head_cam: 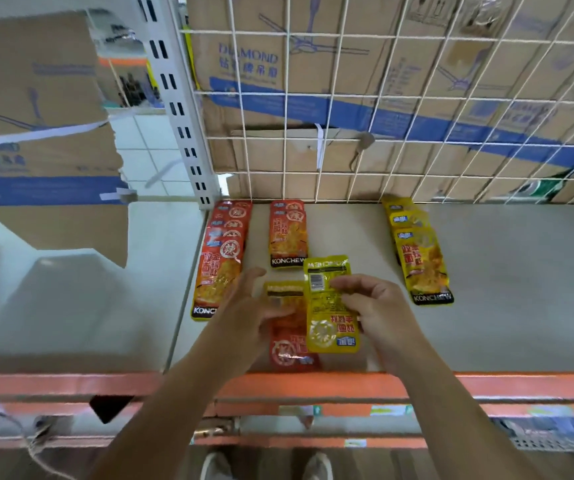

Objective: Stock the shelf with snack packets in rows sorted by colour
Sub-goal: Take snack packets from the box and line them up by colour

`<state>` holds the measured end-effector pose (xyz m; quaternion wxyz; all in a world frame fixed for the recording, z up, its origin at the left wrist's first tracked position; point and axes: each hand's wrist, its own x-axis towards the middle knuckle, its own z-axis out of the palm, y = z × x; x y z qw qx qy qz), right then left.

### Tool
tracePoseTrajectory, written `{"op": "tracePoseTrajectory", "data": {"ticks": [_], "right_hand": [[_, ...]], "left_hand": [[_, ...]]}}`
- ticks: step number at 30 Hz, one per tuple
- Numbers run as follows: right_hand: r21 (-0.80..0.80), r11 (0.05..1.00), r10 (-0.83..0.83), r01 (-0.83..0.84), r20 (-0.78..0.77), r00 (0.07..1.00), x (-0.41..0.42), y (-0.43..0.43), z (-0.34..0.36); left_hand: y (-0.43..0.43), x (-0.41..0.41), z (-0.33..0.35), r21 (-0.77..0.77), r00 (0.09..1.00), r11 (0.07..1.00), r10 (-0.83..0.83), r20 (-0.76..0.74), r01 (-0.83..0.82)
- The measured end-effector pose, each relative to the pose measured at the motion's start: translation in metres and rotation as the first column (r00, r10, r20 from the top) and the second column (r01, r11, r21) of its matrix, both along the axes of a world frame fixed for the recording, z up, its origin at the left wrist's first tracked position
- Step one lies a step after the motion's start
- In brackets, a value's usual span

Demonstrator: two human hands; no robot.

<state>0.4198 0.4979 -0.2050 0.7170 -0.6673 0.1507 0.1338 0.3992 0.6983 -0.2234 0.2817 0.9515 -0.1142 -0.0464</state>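
The right hand [379,306] is pinching a yellow packet [328,327] by its right edge, thumb and curled fingers closing on it, above the front of the shelf [507,292]. On that shelf the yellow row [421,261] is running front to back, its packets overlapping face up. Two red rows [221,261] [287,233] are lying well to the left of the yellow row. The held packet is hanging to the left of the yellow row and nearer the person. Its long axis is running the same way as the row, but it is showing its back and is turned end for end. The right hand is the nearer one to the yellow row, so I judge the move is rightward and back, with a flip. The left hand [244,306], farther left of the yellow row, is laying its thumb over a red packet [290,349]; I cannot tell whether it is gripping it.
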Motion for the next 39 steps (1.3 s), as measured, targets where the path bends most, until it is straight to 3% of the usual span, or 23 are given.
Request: {"op": "tracePoseTrajectory", "data": {"ticks": [4,7,10,14,19,23,28,32,39], "right_hand": [[0.058,0.998,0.023,-0.022,-0.018,1.000,0.002,-0.006,-0.001],[0.126,0.990,0.071,-0.069,-0.013,0.997,0.003,-0.006,0.001],[0.175,0.974,0.145,-0.142,-0.006,0.989,0.002,0.001,0.005],[0.220,0.951,0.228,-0.216,-0.028,0.973,0.000,0.011,0.008],[0.322,0.931,0.198,-0.175,-0.040,0.979,-0.003,0.003,0.008],[0.231,0.951,0.208,-0.206,0.017,0.978,-0.010,-0.018,0.008],[0.011,0.986,0.164,-0.165,0.090,0.982,-0.018,-0.044,0.002],[-0.117,0.993,0.025,-0.009,0.136,0.990,-0.017,-0.055,-0.002],[-0.180,0.981,-0.044,0.076,0.175,0.984,-0.013,-0.072,-0.012]], "left_hand": [[0.000,-0.006,0.009,-0.024,0.998,0.999,0.038,-0.043,-0.039],[-0.006,-0.008,0.015,-0.117,0.993,0.990,0.086,0.079,-0.077],[-0.011,-0.012,0.019,-0.193,0.984,0.972,0.155,0.091,-0.135],[-0.014,-0.013,0.015,-0.198,0.963,0.969,0.188,0.193,-0.150],[-0.022,-0.003,0.015,-0.184,0.930,0.976,0.172,0.325,-0.116],[-0.039,0.010,0.015,-0.170,0.953,0.985,0.084,0.290,-0.035],[-0.067,0.022,0.014,-0.230,0.990,0.972,-0.005,0.144,0.038],[-0.086,0.026,0.014,-0.228,1.000,0.974,-0.008,0.028,0.014],[-0.105,0.029,0.012,-0.414,0.974,0.905,0.004,-0.226,-0.100]]}}
